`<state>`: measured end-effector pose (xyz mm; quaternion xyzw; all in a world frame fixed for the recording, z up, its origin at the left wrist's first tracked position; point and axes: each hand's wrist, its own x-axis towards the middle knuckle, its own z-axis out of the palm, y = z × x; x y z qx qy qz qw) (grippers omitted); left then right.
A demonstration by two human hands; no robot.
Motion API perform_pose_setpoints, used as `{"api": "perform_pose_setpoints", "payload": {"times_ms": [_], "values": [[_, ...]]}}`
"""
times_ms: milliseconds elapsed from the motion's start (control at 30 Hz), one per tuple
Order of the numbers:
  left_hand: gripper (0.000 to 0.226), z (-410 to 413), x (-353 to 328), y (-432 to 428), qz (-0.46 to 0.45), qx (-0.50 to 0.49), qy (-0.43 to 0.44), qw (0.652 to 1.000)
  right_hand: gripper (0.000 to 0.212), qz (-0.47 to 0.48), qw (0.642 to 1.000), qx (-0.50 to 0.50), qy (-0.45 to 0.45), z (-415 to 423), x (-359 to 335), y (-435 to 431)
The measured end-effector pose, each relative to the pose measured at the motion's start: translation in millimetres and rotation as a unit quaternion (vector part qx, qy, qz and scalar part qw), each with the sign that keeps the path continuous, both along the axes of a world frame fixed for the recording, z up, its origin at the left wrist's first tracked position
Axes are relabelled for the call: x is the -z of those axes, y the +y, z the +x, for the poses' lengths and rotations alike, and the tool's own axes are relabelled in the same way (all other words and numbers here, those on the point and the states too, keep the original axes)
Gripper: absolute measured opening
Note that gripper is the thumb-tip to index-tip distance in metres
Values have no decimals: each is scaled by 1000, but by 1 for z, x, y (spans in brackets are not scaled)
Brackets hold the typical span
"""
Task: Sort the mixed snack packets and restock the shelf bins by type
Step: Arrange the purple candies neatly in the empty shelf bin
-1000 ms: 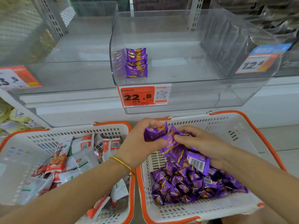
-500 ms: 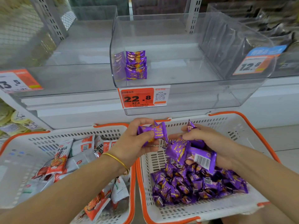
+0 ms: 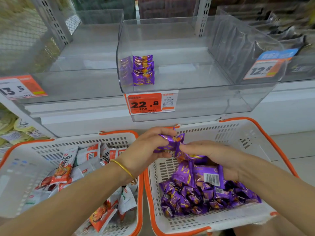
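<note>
Both hands clamped on shiny purple foil snack packets [image 3: 172, 143] above the right white orange-rimmed basket [image 3: 201, 133].

Left hand [image 3: 146, 150] pinches one; right hand [image 3: 214, 159] cradles several. They look light, crinkly, slippery: best pinched at sealed ends. Clear bin [image 3: 187, 92] sits beyond the basket.

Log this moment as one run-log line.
left hand: holds purple packets | right hand: holds more | over right basket | bin: few stocked
</note>
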<state>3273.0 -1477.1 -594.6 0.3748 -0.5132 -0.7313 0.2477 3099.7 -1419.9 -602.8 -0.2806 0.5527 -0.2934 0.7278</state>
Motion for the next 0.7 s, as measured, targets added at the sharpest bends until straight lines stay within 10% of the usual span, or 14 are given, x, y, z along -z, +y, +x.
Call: {"api": "perform_pose_setpoints", "payload": {"times_ms": [167,400,567,700], "values": [[49,5,7,3,-178,119,-87,973,83,23,998,-53,-28,5,2,0],[28,5,2,-1,-268,92,-99,954,64,4,999,-29,-46,6,1,1],[28,13,-28,-6,-307,105,-81,942,99,-203,968,-53,137,-15,-35,1],[44,3,-77,-21,-356,83,-50,930,59,-351,901,-121,223,-20,-111,-16]]}}
